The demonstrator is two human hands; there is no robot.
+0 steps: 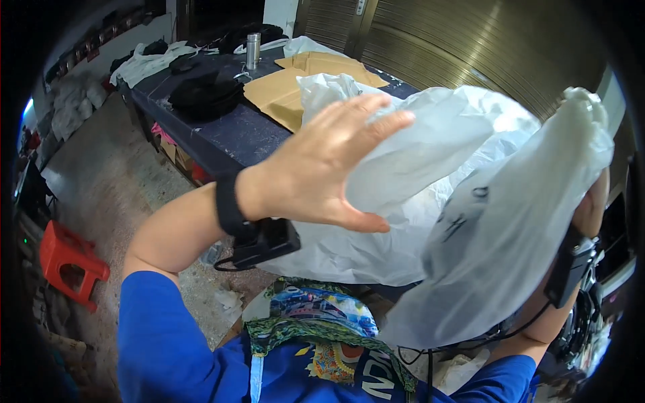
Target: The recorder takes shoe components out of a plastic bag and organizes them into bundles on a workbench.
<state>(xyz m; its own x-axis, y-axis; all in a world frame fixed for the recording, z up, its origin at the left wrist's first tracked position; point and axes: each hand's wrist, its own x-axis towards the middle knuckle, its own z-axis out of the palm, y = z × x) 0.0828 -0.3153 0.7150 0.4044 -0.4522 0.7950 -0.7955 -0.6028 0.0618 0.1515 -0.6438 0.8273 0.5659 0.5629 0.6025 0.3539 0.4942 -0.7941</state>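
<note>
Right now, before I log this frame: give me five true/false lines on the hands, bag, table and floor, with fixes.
1. The left hand is open, fingers spread. True.
2. The right hand is in full view. False: the raised white plastic bag covers part of the right hand.
3. Brown cardboard lies on the dark table. True.
4. The silver flask lies on its side. False: the silver flask stands upright.
5. The stool is red. True.

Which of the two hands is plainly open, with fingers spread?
The left hand: its thumb and fingers are splayed in full view. The right hand is mostly hidden by the raised white bag.
</note>
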